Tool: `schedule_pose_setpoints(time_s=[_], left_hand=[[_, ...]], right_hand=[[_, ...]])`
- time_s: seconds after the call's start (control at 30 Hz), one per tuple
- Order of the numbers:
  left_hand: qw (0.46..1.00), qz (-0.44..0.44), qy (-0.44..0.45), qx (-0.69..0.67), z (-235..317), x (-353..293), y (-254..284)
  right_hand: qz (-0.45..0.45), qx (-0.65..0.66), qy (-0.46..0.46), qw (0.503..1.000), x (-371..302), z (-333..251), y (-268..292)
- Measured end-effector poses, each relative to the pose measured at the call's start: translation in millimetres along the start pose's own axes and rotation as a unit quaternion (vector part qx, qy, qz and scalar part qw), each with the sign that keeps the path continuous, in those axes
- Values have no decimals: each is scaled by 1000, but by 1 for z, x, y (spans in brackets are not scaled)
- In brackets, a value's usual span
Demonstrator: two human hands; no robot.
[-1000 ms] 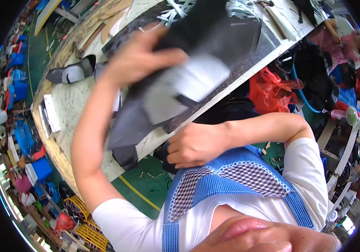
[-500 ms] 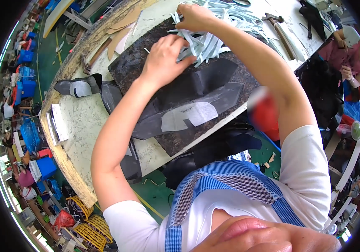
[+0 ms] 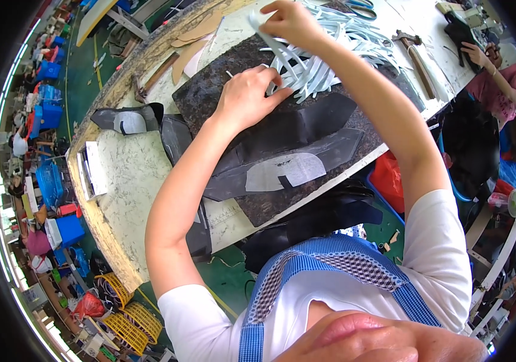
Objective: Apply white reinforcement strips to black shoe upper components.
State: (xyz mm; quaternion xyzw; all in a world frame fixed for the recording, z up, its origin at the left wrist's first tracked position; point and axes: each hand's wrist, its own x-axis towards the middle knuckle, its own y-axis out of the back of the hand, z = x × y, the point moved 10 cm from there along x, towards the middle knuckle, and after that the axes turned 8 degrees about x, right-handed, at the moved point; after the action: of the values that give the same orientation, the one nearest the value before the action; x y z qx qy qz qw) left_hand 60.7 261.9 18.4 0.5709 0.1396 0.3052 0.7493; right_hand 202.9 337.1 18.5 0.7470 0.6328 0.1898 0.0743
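Observation:
A tangled pile of narrow pale blue strips (image 3: 324,57) lies on a dark mottled board (image 3: 201,90). Above the pile's far left edge, my right hand (image 3: 294,25) has bent fingers pinched at a blurred pale strip. My left hand (image 3: 243,99) rests at the pile's near left edge with curled fingers and the thumb stretched toward the strips; its fingertips are partly hidden. A thin white end pokes out beyond its knuckles. Just below lies a black shaped piece (image 3: 345,148) with a pale grey patch (image 3: 297,170), partly under my left wrist.
A hammer (image 3: 412,45) and blue-handled scissors (image 3: 360,7) lie beyond the pile. Tan cut pieces (image 3: 188,54), another hammer (image 3: 140,93) and a black part (image 3: 128,120) are on the left. A person's hand (image 3: 475,54) works at far right. Red material (image 3: 389,181) sits below the table edge.
The whole view has shifted slightly. My right hand has lifted a little, and a pale strip beside its fingers now blurs with motion. My left hand stays beside the pile.

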Motion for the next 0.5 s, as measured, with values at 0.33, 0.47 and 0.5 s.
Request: schedule_pose_setpoints(time_s=[0.33, 0.47, 0.5], left_hand=[[871, 145, 70, -465, -43, 33, 76], [896, 163, 31, -412, -15, 32, 82], [896, 162, 29, -413, -14, 33, 81]], right_hand=[[-164, 234, 123, 950, -58, -76, 11], [-80, 273, -23, 958, -53, -54, 15], [-70, 281, -5, 957, -52, -55, 15]])
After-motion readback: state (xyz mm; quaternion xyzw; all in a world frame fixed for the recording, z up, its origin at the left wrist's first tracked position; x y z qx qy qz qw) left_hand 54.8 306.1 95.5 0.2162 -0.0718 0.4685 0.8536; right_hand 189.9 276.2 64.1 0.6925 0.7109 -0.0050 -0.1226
